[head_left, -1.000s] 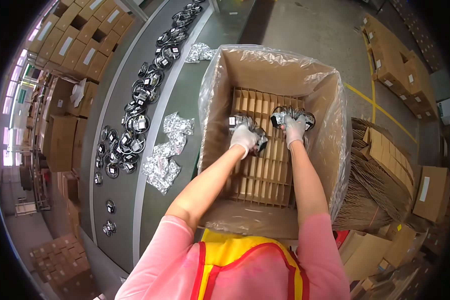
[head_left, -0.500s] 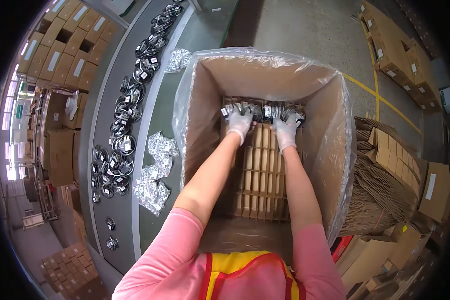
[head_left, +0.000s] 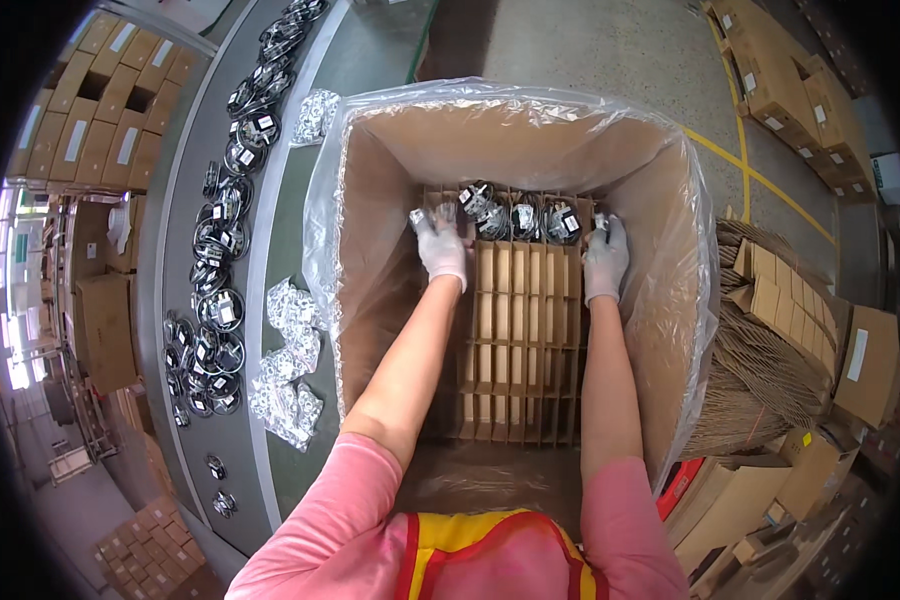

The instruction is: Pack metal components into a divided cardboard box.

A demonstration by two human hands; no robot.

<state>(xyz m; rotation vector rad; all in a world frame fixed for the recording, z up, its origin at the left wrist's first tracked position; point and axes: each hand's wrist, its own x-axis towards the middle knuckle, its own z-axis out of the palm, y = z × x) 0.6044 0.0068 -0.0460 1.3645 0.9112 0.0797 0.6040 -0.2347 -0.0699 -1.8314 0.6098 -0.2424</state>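
Both my gloved hands reach into a deep plastic-lined carton (head_left: 470, 150). A cardboard divider grid (head_left: 525, 345) lies inside it. My left hand (head_left: 440, 250) is at the far left corner of the grid, fingers apart, with some blur around the fingertips. At the far right corner, my right hand (head_left: 606, 260) has its fingers bent together by the grid's edge; what they hold, if anything, is hidden. Between the hands, several bundles of coiled black cable (head_left: 527, 218) with white labels sit in the far row of cells.
On my left a conveyor belt (head_left: 240, 330) carries many coiled cables. Clear bags of small parts (head_left: 290, 400) lie on the ledge beside the carton. Stacked folded dividers (head_left: 760, 370) stand on the right. Piled cartons (head_left: 100, 110) are at far left.
My hands have moved apart, from the cable bundles in the far row to the grid's two far corners. The bundles between them now show. The view has shifted slightly.
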